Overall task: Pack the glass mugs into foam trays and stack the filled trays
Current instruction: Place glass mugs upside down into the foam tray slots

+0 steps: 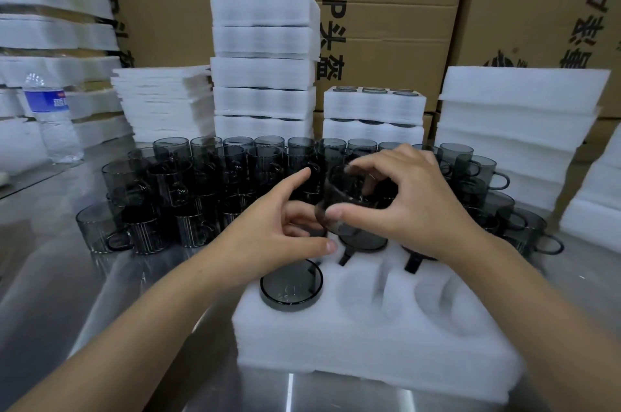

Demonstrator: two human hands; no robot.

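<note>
- A wall of big brown cardboard boxes (386, 28) stood behind the counter (50, 277), stacked one on another.
- Black printed characters ran down the faces of the boxes.
- The counter was of shiny grey metal and reflected pale light in streaks.
- A clear plastic water bottle (53, 122) with a blue label stood upright on it at the far left.

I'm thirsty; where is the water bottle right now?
Head view: the water bottle stands far left on the metal table, before a foam stack, left of the loose glass mugs.
</note>
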